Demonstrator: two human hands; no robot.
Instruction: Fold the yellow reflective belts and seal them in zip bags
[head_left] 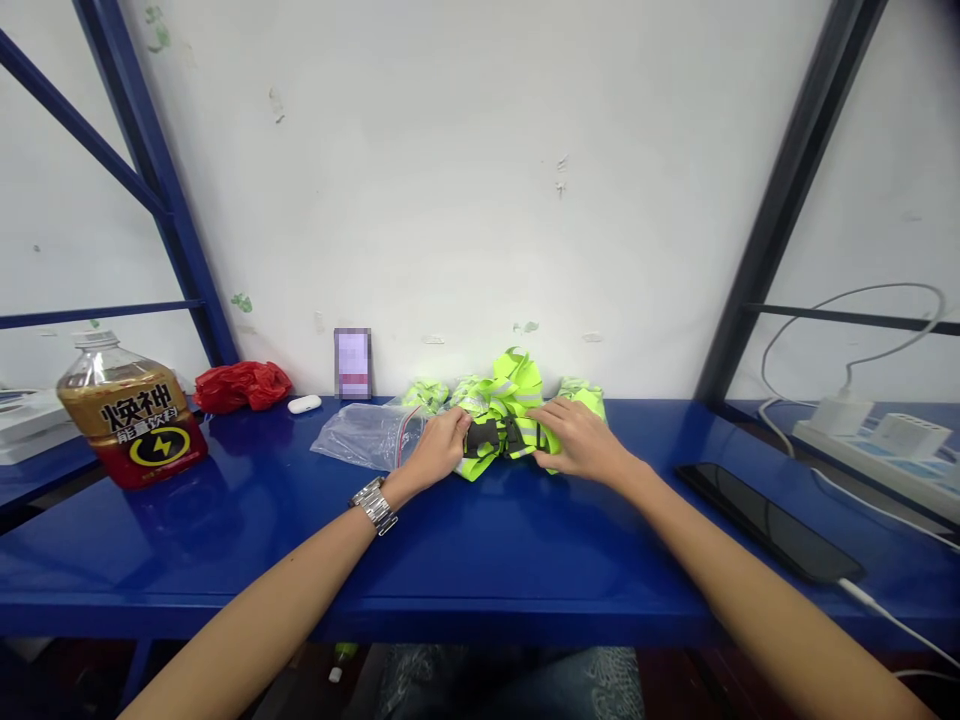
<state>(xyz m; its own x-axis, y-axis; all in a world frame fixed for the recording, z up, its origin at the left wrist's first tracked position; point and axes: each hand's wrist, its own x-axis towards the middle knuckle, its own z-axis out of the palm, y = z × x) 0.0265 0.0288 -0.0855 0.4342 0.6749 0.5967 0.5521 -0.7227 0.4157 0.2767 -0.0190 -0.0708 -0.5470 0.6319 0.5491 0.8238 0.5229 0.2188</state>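
A neon-yellow reflective strap lies bunched on the blue table, with silver bands and a black plastic buckle at its front. My left hand pinches the strap at the buckle's left side, thumb and fingers closed. On the other side my right hand has its fingers curled over the strap, just right of the buckle. Whether the buckle's two halves are fully joined I cannot tell. Beside my left hand a clear plastic zip bag lies flat, partly behind the wrist. More yellow reflective material sits behind my hands.
On the left stand a large drink bottle, a crumpled red plastic bag and a white earbud case. A phone leans on the wall. Right, a black phone charges by a power strip. Blue table edge in front.
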